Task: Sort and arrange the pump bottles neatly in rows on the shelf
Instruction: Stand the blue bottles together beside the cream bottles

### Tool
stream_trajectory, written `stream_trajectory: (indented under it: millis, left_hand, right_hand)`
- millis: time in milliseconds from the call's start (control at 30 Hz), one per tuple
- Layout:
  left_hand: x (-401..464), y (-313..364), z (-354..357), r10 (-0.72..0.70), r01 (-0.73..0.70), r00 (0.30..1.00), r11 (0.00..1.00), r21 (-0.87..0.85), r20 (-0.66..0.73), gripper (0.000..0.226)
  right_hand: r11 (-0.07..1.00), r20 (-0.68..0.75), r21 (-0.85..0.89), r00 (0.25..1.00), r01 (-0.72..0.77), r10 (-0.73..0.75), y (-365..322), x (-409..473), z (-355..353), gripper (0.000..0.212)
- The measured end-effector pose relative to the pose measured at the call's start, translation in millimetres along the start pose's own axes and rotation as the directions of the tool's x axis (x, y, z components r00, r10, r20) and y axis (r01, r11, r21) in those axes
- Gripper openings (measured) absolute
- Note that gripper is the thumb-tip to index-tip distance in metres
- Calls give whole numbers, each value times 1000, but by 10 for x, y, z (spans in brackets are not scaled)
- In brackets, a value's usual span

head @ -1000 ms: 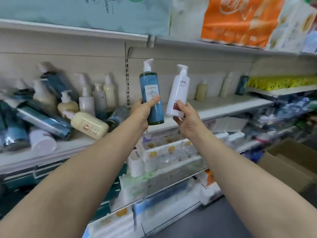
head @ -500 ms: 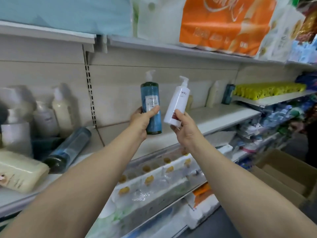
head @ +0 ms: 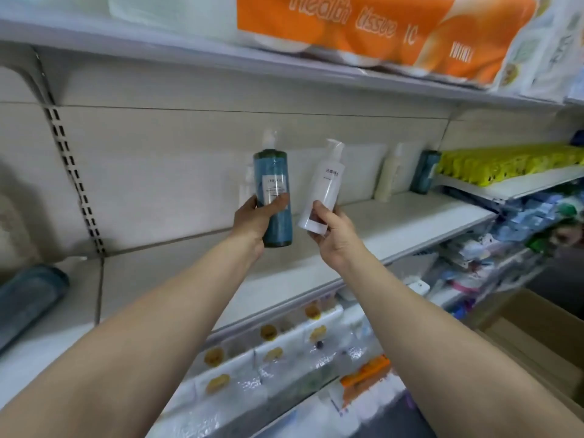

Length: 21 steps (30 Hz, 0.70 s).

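Both hands are up in front of me, above the shelf (head: 395, 229). My left hand (head: 252, 221) is wrapped round a blue pump bottle (head: 273, 188), held upright. My right hand (head: 331, 233) pinches the base of a white pump bottle (head: 325, 188), which tilts right. At the back of the shelf stand a cream bottle (head: 390, 175) and a dark teal bottle (head: 425, 172). Orange tissue packs (head: 363, 30) sit on the shelf above.
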<state>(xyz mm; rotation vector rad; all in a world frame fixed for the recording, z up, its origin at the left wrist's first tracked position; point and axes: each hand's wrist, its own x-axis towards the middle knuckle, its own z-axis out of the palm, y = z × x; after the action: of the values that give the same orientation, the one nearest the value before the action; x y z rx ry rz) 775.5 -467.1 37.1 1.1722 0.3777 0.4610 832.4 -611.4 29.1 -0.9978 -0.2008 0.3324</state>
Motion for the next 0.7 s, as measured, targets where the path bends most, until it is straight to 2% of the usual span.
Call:
stream_trajectory:
  millis: [167, 300, 400, 533, 700]
  left_hand:
    - [244, -197, 356, 21, -22, 998, 1000, -20, -64, 47]
    - [392, -350, 673, 34, -38, 989, 999, -26, -144, 43]
    - [467, -412, 810, 62, -68, 976, 997, -22, -209, 48]
    - [436, -458, 866, 72, -92, 948, 994, -51, -309, 55]
    - [299, -531, 691, 90, -128, 895, 990, -57, -438, 51]
  right_hand:
    - [998, 35, -4, 998, -57, 57, -137, 465, -352, 47]
    - [993, 117, -80, 988, -89, 98, -333, 857, -658, 52]
    - [987, 186, -106, 973, -119, 137, -415, 1101, -785, 58]
    - [974, 238, -144, 949, -177, 208, -371, 1304, -822, 60]
    - [948, 313, -256, 911, -190, 267, -219, 1426, -743, 60]
